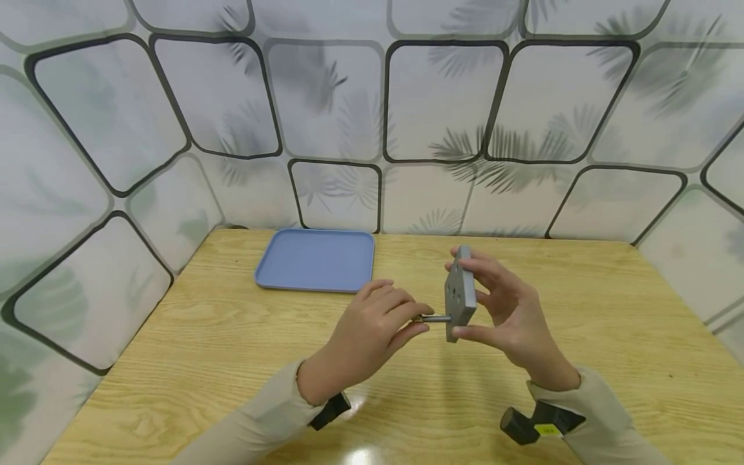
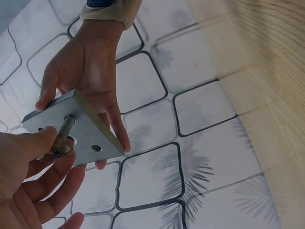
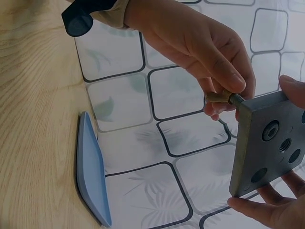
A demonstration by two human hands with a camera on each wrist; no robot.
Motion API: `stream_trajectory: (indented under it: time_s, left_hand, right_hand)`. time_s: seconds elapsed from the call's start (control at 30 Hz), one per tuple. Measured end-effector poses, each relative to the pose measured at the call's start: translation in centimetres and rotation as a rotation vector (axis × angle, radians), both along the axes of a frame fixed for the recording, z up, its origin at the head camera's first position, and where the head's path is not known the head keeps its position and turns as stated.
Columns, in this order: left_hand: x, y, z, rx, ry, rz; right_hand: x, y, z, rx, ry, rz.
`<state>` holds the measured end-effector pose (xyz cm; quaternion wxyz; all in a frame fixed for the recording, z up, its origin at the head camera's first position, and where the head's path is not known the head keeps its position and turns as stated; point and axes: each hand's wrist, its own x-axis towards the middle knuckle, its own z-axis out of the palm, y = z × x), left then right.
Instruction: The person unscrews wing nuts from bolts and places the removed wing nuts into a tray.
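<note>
My right hand (image 1: 514, 316) holds a thick grey metal plate (image 1: 463, 290) up on edge above the table, thumb along its lower edge and fingers at the upper part. Several round holes show in the plate's face in both wrist views. From the left, my left hand (image 1: 372, 329) pinches the outer end of a bolt (image 1: 438, 318) between thumb and fingers. The bolt's threaded shank (image 2: 66, 128) meets the plate at one hole, standing out from the face. A brass-coloured end piece (image 3: 218, 97) shows at the pinched end, partly hidden by the fingers.
A shallow blue tray (image 1: 316, 261) lies at the back left of the wooden table (image 1: 610, 323). Patterned cloth walls (image 1: 442, 103) stand behind and beside the table. Each wrist carries a dark strapped camera (image 1: 519, 425).
</note>
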<state>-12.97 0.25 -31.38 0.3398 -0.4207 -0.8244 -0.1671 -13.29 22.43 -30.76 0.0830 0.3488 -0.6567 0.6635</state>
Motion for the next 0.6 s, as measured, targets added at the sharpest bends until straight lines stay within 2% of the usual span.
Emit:
stream_trajectory:
  time_s: [0.13, 0.3, 0.5, 0.6]
  left_hand:
    - [0.01, 0.02, 0.06, 0.000, -0.020, -0.017]
    - [-0.08, 0.18, -0.11, -0.020, -0.004, -0.022]
    - [-0.09, 0.31, -0.26, 0.010, -0.016, -0.025]
    - [-0.07, 0.25, -0.27, 0.009, 0.003, -0.018]
  right_hand:
    - [0.03, -0.04, 0.00, 0.004, -0.007, -0.008]
    - [-0.04, -0.03, -0.12, -0.004, -0.005, 0.000]
    - [-0.02, -0.07, -0.14, -0.006, 0.000, 0.012]
    - [-0.04, -0.04, -0.14, -0.005, -0.001, 0.007]
